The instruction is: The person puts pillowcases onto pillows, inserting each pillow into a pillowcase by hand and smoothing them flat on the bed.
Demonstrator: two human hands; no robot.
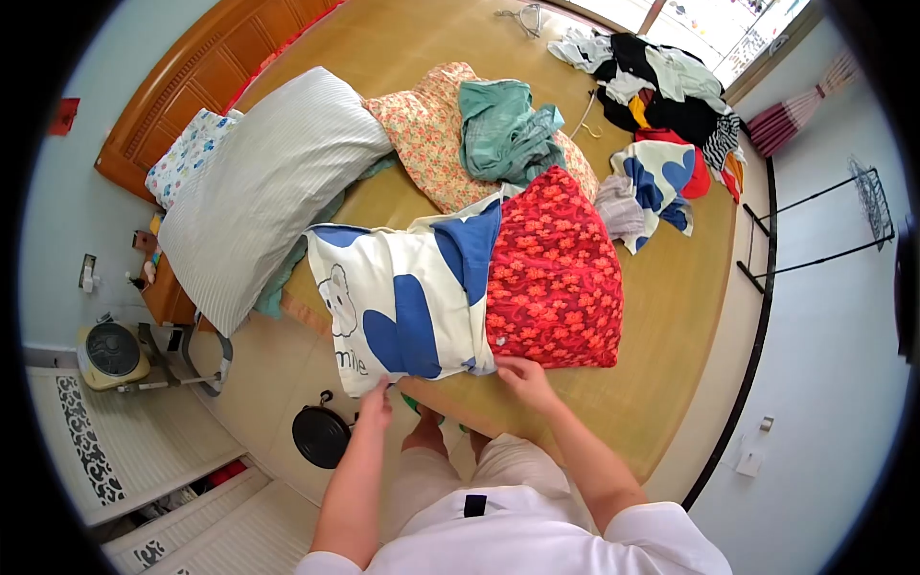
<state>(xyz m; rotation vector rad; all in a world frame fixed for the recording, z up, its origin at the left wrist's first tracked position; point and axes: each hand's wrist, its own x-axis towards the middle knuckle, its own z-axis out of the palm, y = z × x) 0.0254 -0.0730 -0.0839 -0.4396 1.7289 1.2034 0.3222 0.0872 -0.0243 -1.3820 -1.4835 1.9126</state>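
A white pillowcase with blue patches and a bear print [407,311] lies at the near edge of the bed, its left part reaching past the edge. My left hand [376,404] pinches its lower left edge. At its lower right corner, my right hand [525,380] has its fingers closed on the fabric. A red flowered pillow [556,278] touches the pillowcase on the right. Behind them are a peach flowered pillow [422,125] and a crumpled green cloth [508,134].
A striped grey-white quilt [278,182] lies at the left of the bed [661,383]. Piled clothes [671,91] fill the far right, near another blue-white cloth [656,182]. A round black stool [321,436] and a fan [113,350] stand on the floor at left.
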